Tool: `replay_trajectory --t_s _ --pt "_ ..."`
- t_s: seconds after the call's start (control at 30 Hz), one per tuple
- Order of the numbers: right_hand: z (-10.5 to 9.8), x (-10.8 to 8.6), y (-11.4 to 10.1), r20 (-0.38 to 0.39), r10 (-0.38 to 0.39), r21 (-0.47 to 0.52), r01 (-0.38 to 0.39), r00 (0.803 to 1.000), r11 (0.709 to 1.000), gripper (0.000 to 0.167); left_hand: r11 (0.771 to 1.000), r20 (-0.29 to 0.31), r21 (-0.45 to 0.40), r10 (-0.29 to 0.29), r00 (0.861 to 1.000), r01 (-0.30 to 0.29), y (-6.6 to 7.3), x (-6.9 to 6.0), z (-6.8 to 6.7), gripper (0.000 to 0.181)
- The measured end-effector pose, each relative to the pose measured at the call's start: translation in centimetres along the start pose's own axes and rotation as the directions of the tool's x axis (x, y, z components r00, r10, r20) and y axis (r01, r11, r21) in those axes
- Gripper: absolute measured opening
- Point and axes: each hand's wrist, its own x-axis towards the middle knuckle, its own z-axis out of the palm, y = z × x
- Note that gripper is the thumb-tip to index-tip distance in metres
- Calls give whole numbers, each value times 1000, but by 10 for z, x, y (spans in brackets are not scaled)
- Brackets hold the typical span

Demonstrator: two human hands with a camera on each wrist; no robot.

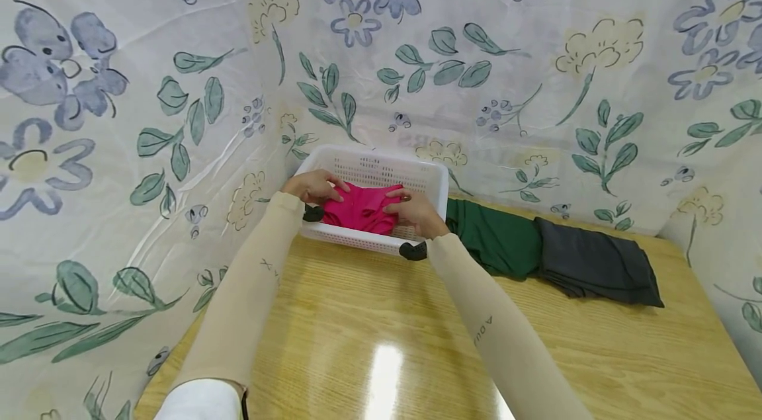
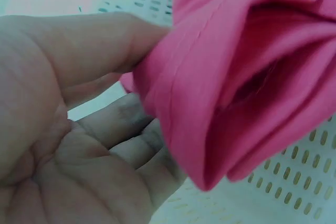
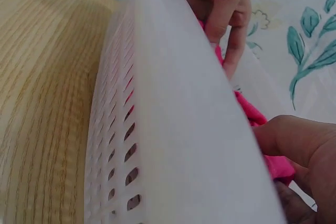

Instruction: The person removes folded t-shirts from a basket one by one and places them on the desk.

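Observation:
A bright pink folded garment (image 1: 364,207) sits inside a white perforated plastic basket (image 1: 357,237). My left hand (image 1: 315,186) holds its left end; in the left wrist view, the thumb of that hand (image 2: 68,77) lies over the stitched pink cloth (image 2: 191,72) and the fingers go behind it. At the other end, my right hand (image 1: 418,212) grips the garment. The right wrist view shows the right hand (image 3: 310,150) with pink fabric (image 3: 279,169) between thumb and fingers, partly hidden by the basket wall (image 3: 184,119).
Right of the basket, a dark green folded garment (image 1: 499,238) and a dark grey folded garment (image 1: 598,260) lie side by side on the wooden table (image 1: 333,314). Floral-patterned sheeting (image 1: 369,89) hangs behind and at both sides, close to the basket's back and left.

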Motion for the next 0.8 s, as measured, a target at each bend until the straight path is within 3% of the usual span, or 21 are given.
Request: replay_trajectory --t_s 0.17,0.43,0.8 --pt "-1 -2 -3 -20 -63 -49 62 998 997 37 999 -54 -5 40 998 -40 2 -6 -2 40" --pt "-8 -4 -8 -16 -116 -62 115 993 991 35 988 -74 -56 137 988 -142 7 -16 -7 39" --pt "-14 -8 -12 44 -122 -85 125 992 988 44 985 -76 -63 156 985 -161 10 -23 -9 38"
